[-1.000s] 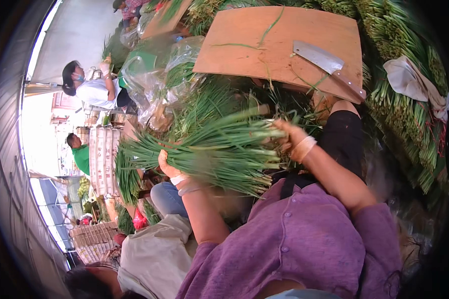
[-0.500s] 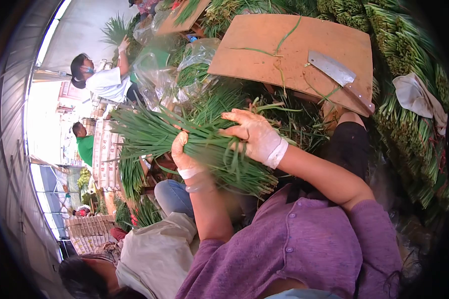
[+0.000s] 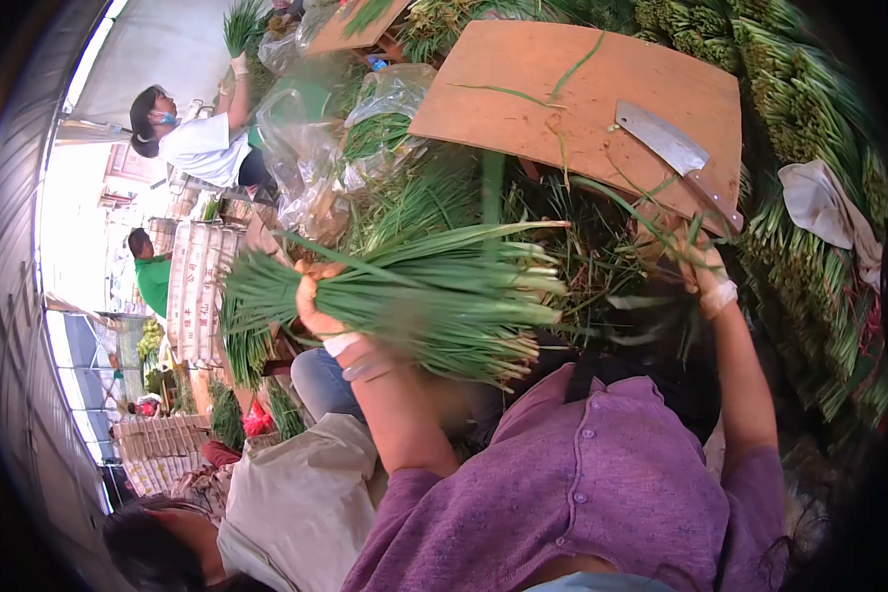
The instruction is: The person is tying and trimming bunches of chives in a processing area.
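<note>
My gloved left hand (image 3: pixel 318 301) is wrapped around a thick bunch of garlic chives (image 3: pixel 444 296). The pale cut ends point right and the green leaf tips fan out to the left. Off to the right, my gloved right hand (image 3: pixel 703 268) is closed on several loose chive leaves (image 3: pixel 666 247), just below the board's edge. A cleaver (image 3: pixel 661 138) with a brown handle lies on the wooden board (image 3: pixel 523 74), along with a few stray leaves.
Stacked bundles of greens (image 3: pixel 799 118) line the right side, with a pale cloth (image 3: pixel 824 207) draped on them. Plastic bags (image 3: pixel 296 148) and loose chives lie beyond the bunch. A person in white (image 3: pixel 207 153) works at far left; another person (image 3: pixel 296 493) sits close by at lower left.
My right hand has left the bunch and swung right, carrying loose leaves toward the board's near edge. The left hand still grips the bunch, now slightly further left.
</note>
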Motion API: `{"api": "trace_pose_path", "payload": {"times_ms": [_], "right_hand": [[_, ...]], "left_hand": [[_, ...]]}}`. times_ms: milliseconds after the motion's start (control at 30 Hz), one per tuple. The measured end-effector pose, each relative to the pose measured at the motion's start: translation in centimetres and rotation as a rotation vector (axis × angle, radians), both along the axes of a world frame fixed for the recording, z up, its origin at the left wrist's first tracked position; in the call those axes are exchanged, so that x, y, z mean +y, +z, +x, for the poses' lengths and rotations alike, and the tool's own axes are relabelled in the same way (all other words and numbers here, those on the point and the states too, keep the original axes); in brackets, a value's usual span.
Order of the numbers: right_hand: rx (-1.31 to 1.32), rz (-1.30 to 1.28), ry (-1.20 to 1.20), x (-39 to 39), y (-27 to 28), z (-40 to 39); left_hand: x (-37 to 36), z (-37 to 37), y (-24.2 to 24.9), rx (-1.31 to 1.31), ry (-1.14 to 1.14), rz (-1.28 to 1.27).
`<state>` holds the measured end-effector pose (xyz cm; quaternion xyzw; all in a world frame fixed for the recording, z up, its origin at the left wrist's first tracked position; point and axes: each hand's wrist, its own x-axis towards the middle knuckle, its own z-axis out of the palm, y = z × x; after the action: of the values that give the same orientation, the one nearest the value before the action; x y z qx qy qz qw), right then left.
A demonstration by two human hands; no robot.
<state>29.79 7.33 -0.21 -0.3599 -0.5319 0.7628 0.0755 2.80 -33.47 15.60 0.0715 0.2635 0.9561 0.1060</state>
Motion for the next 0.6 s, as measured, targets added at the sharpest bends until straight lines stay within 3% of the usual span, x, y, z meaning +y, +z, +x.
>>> {"api": "trace_pose_path", "payload": {"times_ms": [67, 100, 133, 200, 233, 267, 333, 400, 467, 533, 600], "right_hand": [[0.080, 0.417, 0.073, -0.2, -1.0, 0.8], [-0.190, 0.652, 0.295, 0.1, 0.3, 1.0], [-0.469, 0.874, 0.520, -1.1, 4.8, -0.6], [-0.283, 0.907, 0.387, -3.4, 4.8, -3.6], [-0.084, 0.613, 0.341, -4.9, 6.5, -5.5], [0.104, 0.507, 0.302, -6.8, 6.2, -6.9], [0.154, 0.327, 0.579, -10.0, 7.0, -9.1], [0.287, 0.435, 0.833, -12.5, 5.7, -7.9], [0.008, 0.651, 1.013, -11.5, 6.1, -6.4], [-0.189, 0.743, 0.866, -8.0, 4.3, -4.9], [-0.181, 0.627, 0.580, -4.6, -1.2, -3.5]], "left_hand": [[-2.3, -1.2, -0.7, 0.079, 0.123, -0.241], [-2.6, -1.1, -1.0, 0.135, -0.046, -0.161], [-2.0, -0.8, -0.7, 0.128, -0.057, -0.163], [-0.4, -0.6, 0.0, 0.284, -0.100, -0.187], [0.8, -0.3, 0.4, 0.273, -0.227, -0.052], [1.8, 0.0, 0.9, 0.274, -0.231, -0.056], [3.2, 0.7, 2.0, 0.346, -0.378, -0.089], [2.8, 1.0, 2.6, 0.290, -0.355, -0.033], [1.7, 0.7, 3.1, 0.230, -0.212, -0.063], [0.6, 0.9, 3.2, 0.233, -0.186, -0.104], [-1.0, 0.0, 2.9, 0.246, -0.070, -0.103]]}}
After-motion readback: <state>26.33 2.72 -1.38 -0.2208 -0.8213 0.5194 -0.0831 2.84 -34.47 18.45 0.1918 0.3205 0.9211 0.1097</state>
